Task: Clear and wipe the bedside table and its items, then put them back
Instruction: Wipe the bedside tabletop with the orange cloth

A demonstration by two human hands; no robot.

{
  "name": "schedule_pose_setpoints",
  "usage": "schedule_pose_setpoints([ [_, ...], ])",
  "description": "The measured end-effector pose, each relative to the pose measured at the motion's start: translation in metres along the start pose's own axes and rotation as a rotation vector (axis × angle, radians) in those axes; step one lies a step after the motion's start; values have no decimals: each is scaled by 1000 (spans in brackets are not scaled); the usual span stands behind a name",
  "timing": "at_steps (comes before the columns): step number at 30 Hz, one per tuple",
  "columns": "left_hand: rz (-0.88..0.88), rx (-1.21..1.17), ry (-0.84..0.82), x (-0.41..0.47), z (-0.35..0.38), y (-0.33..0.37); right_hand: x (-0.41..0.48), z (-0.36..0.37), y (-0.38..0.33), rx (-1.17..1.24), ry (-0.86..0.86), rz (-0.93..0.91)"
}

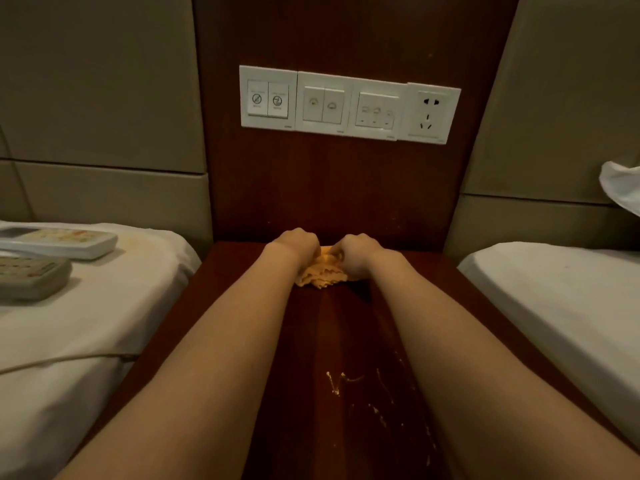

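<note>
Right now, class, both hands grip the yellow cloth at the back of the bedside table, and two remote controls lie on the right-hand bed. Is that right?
No: the head view shows the white remote and grey remote on the left-hand bed. The left hand and right hand do grip the yellow cloth.

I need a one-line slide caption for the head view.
Left hand and right hand grip a yellow cloth at the back of the dark wooden bedside table.

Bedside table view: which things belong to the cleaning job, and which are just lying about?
Job: yellow cloth, gripped by left hand and right hand; bedside table; white remote and grey remote on the left bed, probably cleared off it.
Lying about: wall switch panel; white fabric at right edge; cable across that bed.
</note>
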State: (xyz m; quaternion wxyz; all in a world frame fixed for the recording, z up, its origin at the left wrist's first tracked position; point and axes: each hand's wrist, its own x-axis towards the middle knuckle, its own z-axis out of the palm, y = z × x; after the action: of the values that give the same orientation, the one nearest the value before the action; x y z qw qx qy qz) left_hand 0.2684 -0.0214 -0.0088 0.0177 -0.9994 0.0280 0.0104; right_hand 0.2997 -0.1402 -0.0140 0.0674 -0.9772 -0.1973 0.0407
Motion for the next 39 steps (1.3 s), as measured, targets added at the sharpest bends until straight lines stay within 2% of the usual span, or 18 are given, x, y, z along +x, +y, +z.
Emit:
schedule_pose_setpoints([
  [10,-5,-64,16,-59,-2,20,-72,-2,-13,-8,0,10],
  [17,23,-169,-31,-113,3,24,-117,-1,-24,25,-37,1],
  [39,218,-314,21,-250,14,54,-268,7,-27,137,-78,-55],
])
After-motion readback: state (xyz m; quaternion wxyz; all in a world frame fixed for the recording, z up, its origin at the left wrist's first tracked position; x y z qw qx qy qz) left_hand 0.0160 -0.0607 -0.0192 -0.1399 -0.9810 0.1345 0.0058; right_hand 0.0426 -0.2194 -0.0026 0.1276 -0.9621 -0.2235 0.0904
